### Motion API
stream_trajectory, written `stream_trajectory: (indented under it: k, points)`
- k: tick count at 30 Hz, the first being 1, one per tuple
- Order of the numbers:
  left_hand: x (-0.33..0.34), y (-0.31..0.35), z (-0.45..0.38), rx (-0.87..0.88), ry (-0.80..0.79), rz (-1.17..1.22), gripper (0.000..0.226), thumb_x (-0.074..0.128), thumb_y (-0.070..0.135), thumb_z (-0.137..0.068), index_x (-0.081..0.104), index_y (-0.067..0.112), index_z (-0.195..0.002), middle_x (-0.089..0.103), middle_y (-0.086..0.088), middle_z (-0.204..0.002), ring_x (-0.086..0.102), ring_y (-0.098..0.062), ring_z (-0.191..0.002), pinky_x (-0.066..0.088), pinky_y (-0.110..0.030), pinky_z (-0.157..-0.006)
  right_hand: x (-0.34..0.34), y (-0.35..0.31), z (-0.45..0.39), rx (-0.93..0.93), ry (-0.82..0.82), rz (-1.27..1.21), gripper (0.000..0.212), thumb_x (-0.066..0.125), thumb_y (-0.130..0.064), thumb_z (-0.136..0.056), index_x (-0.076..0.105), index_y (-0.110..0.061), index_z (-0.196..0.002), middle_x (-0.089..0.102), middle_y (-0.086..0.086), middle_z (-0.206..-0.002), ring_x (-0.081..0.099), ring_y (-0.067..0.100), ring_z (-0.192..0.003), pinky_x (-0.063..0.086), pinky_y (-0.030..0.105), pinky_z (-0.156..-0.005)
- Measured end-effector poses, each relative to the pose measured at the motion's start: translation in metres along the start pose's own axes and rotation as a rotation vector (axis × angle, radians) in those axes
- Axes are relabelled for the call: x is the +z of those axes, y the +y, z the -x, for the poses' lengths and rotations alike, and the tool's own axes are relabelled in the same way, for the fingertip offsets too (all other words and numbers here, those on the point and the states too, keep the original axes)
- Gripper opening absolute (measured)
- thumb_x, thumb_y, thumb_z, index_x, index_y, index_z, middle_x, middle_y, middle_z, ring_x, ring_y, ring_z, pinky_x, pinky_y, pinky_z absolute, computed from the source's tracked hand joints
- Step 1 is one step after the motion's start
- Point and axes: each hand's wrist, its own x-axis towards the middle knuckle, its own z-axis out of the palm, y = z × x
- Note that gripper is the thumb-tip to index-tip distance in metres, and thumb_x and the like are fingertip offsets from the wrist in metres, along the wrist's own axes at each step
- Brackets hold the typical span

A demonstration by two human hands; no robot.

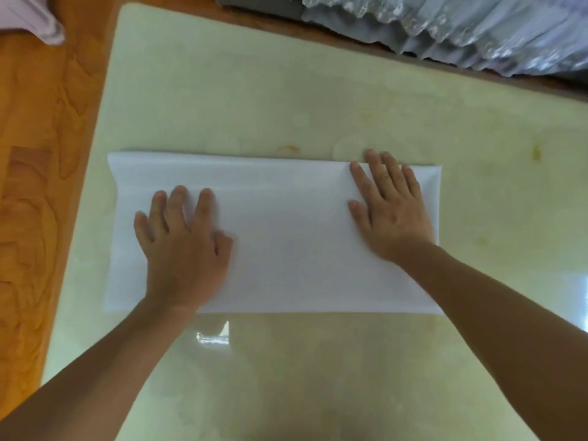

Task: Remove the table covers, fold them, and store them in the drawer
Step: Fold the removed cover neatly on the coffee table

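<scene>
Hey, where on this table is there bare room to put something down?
Bare tabletop lies beyond the folded cover, up to the far edge; more right of it and nearer you. Crowded: the cover itself, with left hand and right hand flat on it.

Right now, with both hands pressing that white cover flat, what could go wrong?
The table looks shiny and slick, so the folded white cover might slide when the left hand or right hand pushes. Its right end bulges a little, so it may spring open once the hands lift.

Glossy cream table [286, 90] on wooden floor [38, 154], grey curtain [477, 30] behind.
</scene>
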Motion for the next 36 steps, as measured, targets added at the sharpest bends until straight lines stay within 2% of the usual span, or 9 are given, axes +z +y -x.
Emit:
stream_trajectory:
  k: [5, 13, 16, 18, 20, 23, 26, 30, 36]
  points:
    - [0.002, 0.060, -0.047, 0.546, 0.049, -0.076, 0.063, 0.036, 0.041, -0.103, 0.030, 0.011, -0.159, 0.023, -0.014, -0.167, 0.016, -0.037, -0.155, 0.010, -0.055, -0.125, 0.001, 0.003, -0.002, -0.001, 0.006, -0.036, 0.062, 0.015, -0.052, -0.105, 0.007, -0.028, -0.161, 0.002, 0.004, -0.169, 0.002, 0.026, -0.155, 0.005, 0.046, -0.125]
    - [0.008, 0.061, -0.059, 0.551, -0.089, -0.122, 0.072, 0.029, 0.053, -0.101, 0.020, 0.016, -0.162, 0.013, -0.009, -0.170, 0.008, -0.032, -0.157, 0.012, -0.054, -0.125, -0.002, -0.002, 0.007, 0.058, 0.062, -0.160, 0.058, 0.032, -0.042, -0.106, 0.024, -0.019, -0.159, 0.012, 0.013, -0.167, 0.007, 0.033, -0.154, 0.004, 0.048, -0.125]
    - [-0.008, 0.058, -0.072, 0.594, -0.071, -0.116, 0.066, 0.042, 0.051, -0.096, 0.042, 0.019, -0.154, 0.037, -0.007, -0.162, 0.034, -0.031, -0.148, 0.022, -0.054, -0.119, -0.012, -0.040, 0.055, 0.260, 0.269, -0.365, 0.045, 0.056, -0.020, -0.098, 0.052, -0.008, -0.141, 0.035, 0.017, -0.156, 0.028, 0.039, -0.145, 0.021, 0.050, -0.121]
    - [-0.019, 0.055, -0.090, 0.678, -0.079, -0.112, 0.056, 0.043, 0.044, -0.094, 0.056, 0.021, -0.143, 0.052, -0.007, -0.150, 0.051, -0.033, -0.131, 0.032, -0.055, -0.112, -0.025, -0.077, 0.106, 0.456, 0.352, -0.600, 0.031, 0.063, -0.011, -0.093, 0.061, -0.009, -0.123, 0.048, 0.009, -0.135, 0.047, 0.024, -0.125, 0.039, 0.037, -0.103]
    - [-0.032, 0.053, -0.107, 0.763, -0.142, -0.082, 0.049, 0.043, 0.034, -0.095, 0.062, 0.021, -0.139, 0.057, -0.010, -0.143, 0.056, -0.036, -0.120, 0.047, -0.052, -0.099, -0.036, -0.121, 0.145, 0.828, 0.248, -0.959, 0.021, 0.063, -0.014, -0.094, 0.057, -0.020, -0.114, 0.052, -0.004, -0.116, 0.054, 0.002, -0.097, 0.043, 0.028, -0.083]
    - [-0.039, 0.052, -0.113, 0.766, -0.282, -0.126, 0.053, 0.047, 0.024, -0.099, 0.046, 0.024, -0.153, 0.043, -0.009, -0.154, 0.043, -0.036, -0.132, 0.046, -0.050, -0.098, -0.029, -0.184, 0.147, 1.438, 0.057, -1.503, 0.023, 0.065, -0.027, -0.094, 0.053, -0.024, -0.114, 0.066, -0.002, -0.102, 0.066, 0.007, -0.085, 0.054, 0.035, -0.076]
    - [-0.040, 0.054, -0.106, 0.741, -0.334, -0.193, 0.063, 0.045, 0.028, -0.100, 0.026, 0.025, -0.161, 0.026, -0.005, -0.164, 0.029, -0.033, -0.142, 0.035, -0.047, -0.109, -0.027, -0.220, 0.110, 1.785, 0.209, -1.896, 0.024, 0.072, -0.023, -0.090, 0.064, -0.006, -0.106, 0.073, 0.005, -0.091, 0.070, 0.016, -0.079, 0.056, 0.032, -0.073]
    - [-0.048, 0.057, -0.114, 0.731, -0.390, -0.176, 0.060, 0.042, 0.031, -0.102, 0.025, 0.032, -0.160, 0.022, 0.001, -0.163, 0.023, -0.028, -0.144, 0.035, -0.047, -0.108, -0.042, -0.243, 0.067, 1.981, 0.319, -1.989, 0.015, 0.077, -0.021, -0.084, 0.070, -0.013, -0.095, 0.072, -0.001, -0.085, 0.068, 0.019, -0.076, 0.054, 0.032, -0.073]
    - [-0.051, 0.061, -0.122, 0.679, -0.409, -0.075, 0.048, 0.044, 0.032, -0.103, 0.044, 0.039, -0.151, 0.032, 0.004, -0.155, 0.029, -0.025, -0.140, 0.038, -0.046, -0.108, -0.051, -0.253, 0.058, 1.935, 0.466, -2.070, 0.015, 0.073, -0.008, -0.084, 0.065, -0.020, -0.084, 0.073, 0.000, -0.088, 0.072, 0.027, -0.087, 0.059, 0.052, -0.086]
